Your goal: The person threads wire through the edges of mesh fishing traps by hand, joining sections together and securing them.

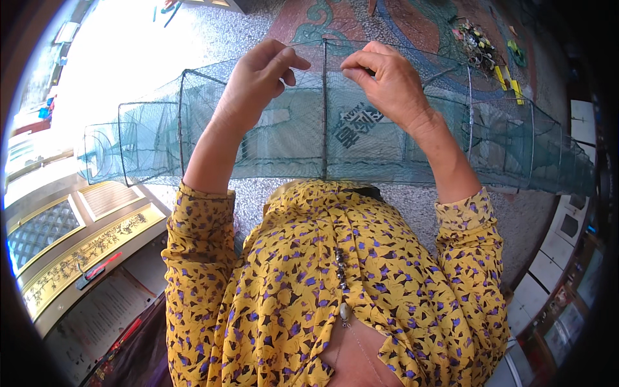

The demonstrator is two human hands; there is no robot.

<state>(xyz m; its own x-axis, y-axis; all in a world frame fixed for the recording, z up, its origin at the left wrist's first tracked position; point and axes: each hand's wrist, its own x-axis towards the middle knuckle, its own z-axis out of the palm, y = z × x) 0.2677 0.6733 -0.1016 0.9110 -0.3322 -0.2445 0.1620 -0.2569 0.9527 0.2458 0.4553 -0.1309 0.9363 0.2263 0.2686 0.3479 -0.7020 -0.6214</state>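
Note:
A long folding fish trap (284, 138) of fine blue-green mesh stretches from left to right in front of me, held open by dark rectangular frames. One upright frame bar (324, 109) stands between my hands. My left hand (258, 74) is over the trap's upper edge, left of that bar, with its fingers curled and the thumb close to the index finger. To the right of the bar my right hand (390, 80) makes a pinch, thumb against fingertips. Anything thin in either hand is too small to make out. Through the mesh a pale sheet with dark print (361, 126) shows.
Beyond the trap at the far right lie a tangled heap of cords (474, 42) and yellow pieces (509, 84) on the patterned floor. A cream cabinet with gold trim (90, 251) stands at the left, holding a red-handled tool (97, 269). White cabinet doors (548, 258) line the right.

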